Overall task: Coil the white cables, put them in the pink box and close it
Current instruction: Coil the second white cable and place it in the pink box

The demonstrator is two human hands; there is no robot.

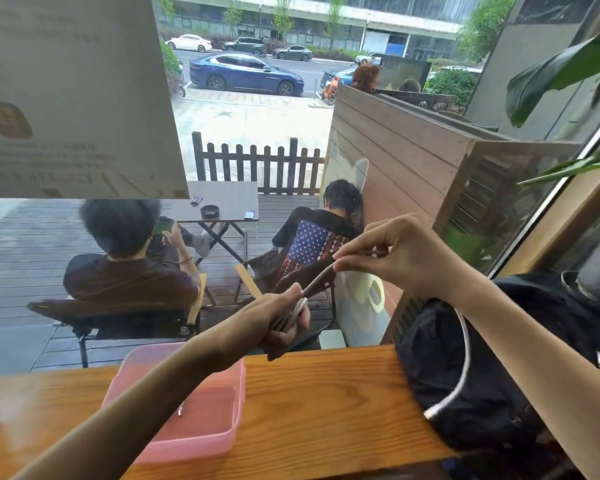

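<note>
A: Starting at the left, what is sitting on the tabletop (326,403)?

B: The pink box (187,441) is resting there, open, with no lid on it. Something small and pale is lying on its floor, too small to identify. The left forearm is passing over the box's right part.

A: And the left hand (284,323)?

B: It is hovering above the far edge of the tabletop, just right of the box. Its fingers (281,344) are clenching around a bundle of white cable (300,311) loops, which are poking out of the top of the fist.

A: Is the cable running anywhere from there?

B: Yes. One strand is stretching up and to the right, from the left fist to the right hand (392,258), which is sitting higher and well apart from the left one.

A: How is the right hand gripping it?

B: Thumb and fingertips (342,263) are pinching the strand at its upper end. The other fingers are curling loosely above the pinch, not pressed into a fist.

A: Anything further right?

B: A second white cable (465,362) is lying in a curve across a black bag (499,393) that is sitting on the right end of the tabletop, under the right forearm. Its plug end is pointing down toward the wood. Neither hand is touching it, and it is lying well apart from the box.
</note>
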